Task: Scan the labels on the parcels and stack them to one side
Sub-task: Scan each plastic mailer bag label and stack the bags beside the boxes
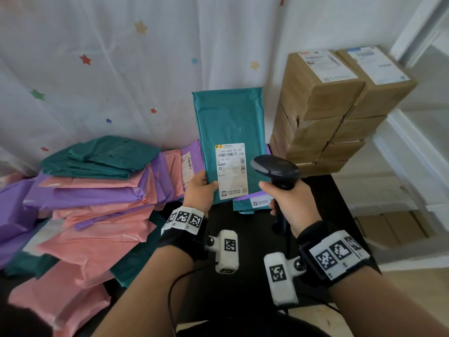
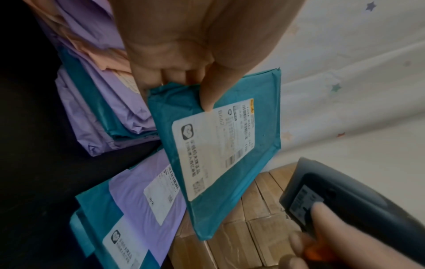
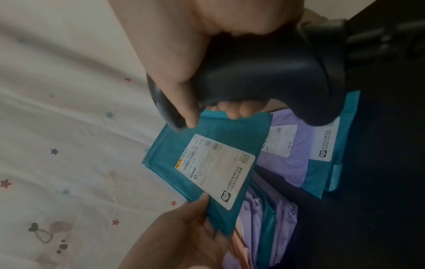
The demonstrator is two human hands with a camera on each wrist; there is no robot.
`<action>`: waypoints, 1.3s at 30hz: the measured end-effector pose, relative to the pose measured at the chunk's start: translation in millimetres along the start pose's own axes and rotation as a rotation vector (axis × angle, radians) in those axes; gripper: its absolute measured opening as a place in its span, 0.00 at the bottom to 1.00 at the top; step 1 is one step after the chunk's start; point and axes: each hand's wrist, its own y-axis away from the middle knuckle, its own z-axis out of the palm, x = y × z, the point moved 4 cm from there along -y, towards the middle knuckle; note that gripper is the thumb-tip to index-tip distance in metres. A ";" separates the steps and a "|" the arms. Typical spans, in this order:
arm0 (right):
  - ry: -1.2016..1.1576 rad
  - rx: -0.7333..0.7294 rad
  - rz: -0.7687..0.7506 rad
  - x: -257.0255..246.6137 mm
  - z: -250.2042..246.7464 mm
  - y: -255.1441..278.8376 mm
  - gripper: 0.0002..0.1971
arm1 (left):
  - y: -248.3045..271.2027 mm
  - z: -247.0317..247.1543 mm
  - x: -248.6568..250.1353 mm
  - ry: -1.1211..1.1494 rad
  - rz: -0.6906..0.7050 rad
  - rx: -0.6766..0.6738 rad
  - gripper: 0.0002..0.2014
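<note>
My left hand (image 1: 202, 188) holds a teal parcel (image 1: 230, 122) upright by its lower left corner, thumb on the front beside the white label (image 1: 232, 170). In the left wrist view the thumb presses the teal parcel (image 2: 260, 109) just above its label (image 2: 216, 149). My right hand (image 1: 289, 203) grips a black barcode scanner (image 1: 275, 167) by the handle, its head close to the label's right edge. The right wrist view shows the scanner (image 3: 260, 72) above the teal parcel (image 3: 207, 138) and its label (image 3: 218, 169).
A heap of pink, purple and teal soft parcels (image 1: 97, 190) fills the left of the black table (image 1: 323, 198). A purple and a teal parcel (image 1: 252, 203) lie flat behind my hands. Stacked cardboard boxes (image 1: 335, 105) stand at the back right. A star-patterned curtain (image 1: 121, 69) hangs behind.
</note>
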 end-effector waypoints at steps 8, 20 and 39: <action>0.147 -0.100 -0.013 -2.6 10.0 9.9 0.10 | -2.0 -1.2 -8.1 0.021 -0.001 -0.026 0.13; 0.163 -0.093 -0.002 -7.9 8.9 14.2 0.13 | 1.0 -3.5 -6.8 -0.089 -0.010 -0.043 0.16; 0.122 0.019 0.070 17.6 -16.0 -7.8 0.09 | -32.4 23.0 -41.9 -0.220 -0.169 -0.087 0.17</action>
